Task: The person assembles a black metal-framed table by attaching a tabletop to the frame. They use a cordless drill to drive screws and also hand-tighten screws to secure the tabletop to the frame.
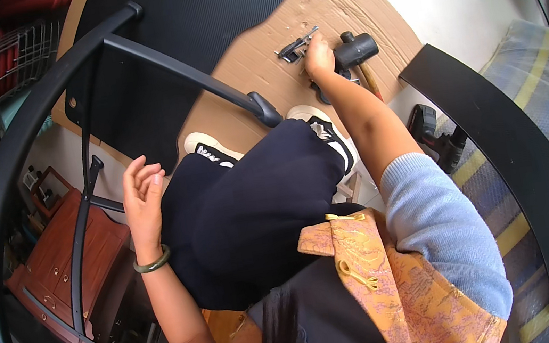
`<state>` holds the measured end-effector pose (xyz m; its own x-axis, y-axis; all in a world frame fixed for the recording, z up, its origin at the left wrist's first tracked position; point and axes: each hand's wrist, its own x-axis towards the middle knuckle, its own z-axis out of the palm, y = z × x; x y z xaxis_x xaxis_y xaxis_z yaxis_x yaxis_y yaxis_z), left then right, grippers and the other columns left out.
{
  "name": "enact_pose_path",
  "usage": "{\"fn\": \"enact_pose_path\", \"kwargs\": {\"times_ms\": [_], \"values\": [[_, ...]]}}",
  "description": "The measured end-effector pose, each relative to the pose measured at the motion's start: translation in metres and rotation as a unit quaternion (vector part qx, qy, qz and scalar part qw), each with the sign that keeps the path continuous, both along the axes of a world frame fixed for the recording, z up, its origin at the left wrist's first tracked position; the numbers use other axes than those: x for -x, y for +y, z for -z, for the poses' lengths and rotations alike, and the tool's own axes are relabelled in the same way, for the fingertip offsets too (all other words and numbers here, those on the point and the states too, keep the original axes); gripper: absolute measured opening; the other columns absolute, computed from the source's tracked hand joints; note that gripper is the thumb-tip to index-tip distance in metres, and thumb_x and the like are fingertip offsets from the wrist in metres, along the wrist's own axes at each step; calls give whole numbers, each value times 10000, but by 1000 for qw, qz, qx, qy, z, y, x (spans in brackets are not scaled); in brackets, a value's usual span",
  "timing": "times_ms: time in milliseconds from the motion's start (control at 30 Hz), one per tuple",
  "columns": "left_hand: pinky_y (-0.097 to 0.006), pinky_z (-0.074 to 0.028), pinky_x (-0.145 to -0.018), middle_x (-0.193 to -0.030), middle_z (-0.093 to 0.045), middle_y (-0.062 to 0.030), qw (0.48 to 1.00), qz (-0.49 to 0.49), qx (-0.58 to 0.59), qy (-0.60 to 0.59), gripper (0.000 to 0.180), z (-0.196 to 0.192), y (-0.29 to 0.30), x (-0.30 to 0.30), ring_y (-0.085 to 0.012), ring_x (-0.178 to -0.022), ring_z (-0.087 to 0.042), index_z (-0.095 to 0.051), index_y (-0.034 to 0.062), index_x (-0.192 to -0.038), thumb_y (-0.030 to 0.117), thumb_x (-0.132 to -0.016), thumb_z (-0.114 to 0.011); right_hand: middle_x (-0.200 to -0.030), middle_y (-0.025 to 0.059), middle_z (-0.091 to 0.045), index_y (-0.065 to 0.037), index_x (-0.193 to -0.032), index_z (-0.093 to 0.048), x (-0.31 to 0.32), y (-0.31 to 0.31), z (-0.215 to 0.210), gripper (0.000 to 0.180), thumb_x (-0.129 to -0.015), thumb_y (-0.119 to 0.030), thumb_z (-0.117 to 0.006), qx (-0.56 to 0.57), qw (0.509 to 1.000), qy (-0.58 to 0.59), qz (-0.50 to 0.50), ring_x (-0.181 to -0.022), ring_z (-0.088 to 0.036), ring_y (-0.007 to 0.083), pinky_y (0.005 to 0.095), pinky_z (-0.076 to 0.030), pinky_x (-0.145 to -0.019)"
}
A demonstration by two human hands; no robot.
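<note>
My right hand reaches down to the cardboard, its fingers closed on something I cannot make out. Beside its fingertips lie small black and metal hardware pieces, partly hidden by the hand. Just right of that hand is a mallet with a black head and a wooden handle. My left hand is raised beside my knee, palm showing and fingers apart, slightly bent, holding nothing. Close to it stands a black metal tube frame with curved legs and a crossbar; the hand is apart from it.
A black ribbed board lies on the flattened cardboard. At right, a long curved black panel leans near a cordless drill and a plastic-wrapped plaid bundle. A reddish wooden cabinet and wire rack stand left.
</note>
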<state>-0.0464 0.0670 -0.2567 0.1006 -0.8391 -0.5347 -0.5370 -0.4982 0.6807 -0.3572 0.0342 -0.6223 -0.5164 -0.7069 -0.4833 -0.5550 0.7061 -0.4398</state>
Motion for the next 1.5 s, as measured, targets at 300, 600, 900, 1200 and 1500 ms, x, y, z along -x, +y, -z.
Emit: {"fn": "enact_pose_path", "kwargs": {"times_ms": [300,600,900,1200,1500], "values": [[-287,-446,-906,-1054,-584,-100,998,56,2,12,415,1,-12,16,-163,-993,-575,-444,-3,-1256,80,-876,-591,-829,152,-602,-53,-813,-634,16,29,-32,126,-764,-162,-594,151,944,-19,-291,-798,-611,324,418,-511,-696],[-291,-441,-908,-1059,-589,-111,994,102,-8,38,419,7,-12,32,-174,-991,-579,-444,-7,-1254,76,-871,-591,-841,76,-580,-57,-754,-623,-27,40,-4,117,-769,-136,-538,170,787,143,-575,-902,-577,246,351,-500,-715],[-292,-458,-877,-1005,-608,-96,992,121,40,24,384,9,-20,41,-165,-942,-595,-486,9,-1222,70,-862,-604,-788,-1,-536,-8,-851,-566,-31,49,-164,97,-815,-30,-653,257,847,-466,-6,-763,-496,51,207,-420,-662],[-273,-493,-787,-940,-642,-77,978,118,168,20,325,33,-20,52,-142,-864,-618,-539,17,-1160,124,-864,-618,-826,93,-605,-37,-825,-593,4,66,-309,177,-696,72,-644,553,765,-269,-190,-778,-575,256,321,-449,-692],[-265,-498,-804,-924,-631,-91,935,-29,298,188,206,-62,45,40,-142,-856,-620,-541,-12,-1100,61,-908,-558,-891,72,-584,-27,-1173,-516,-3,74,-367,312,-869,-34,-584,290,691,-649,130,-769,-581,132,232,-494,-655]]}}
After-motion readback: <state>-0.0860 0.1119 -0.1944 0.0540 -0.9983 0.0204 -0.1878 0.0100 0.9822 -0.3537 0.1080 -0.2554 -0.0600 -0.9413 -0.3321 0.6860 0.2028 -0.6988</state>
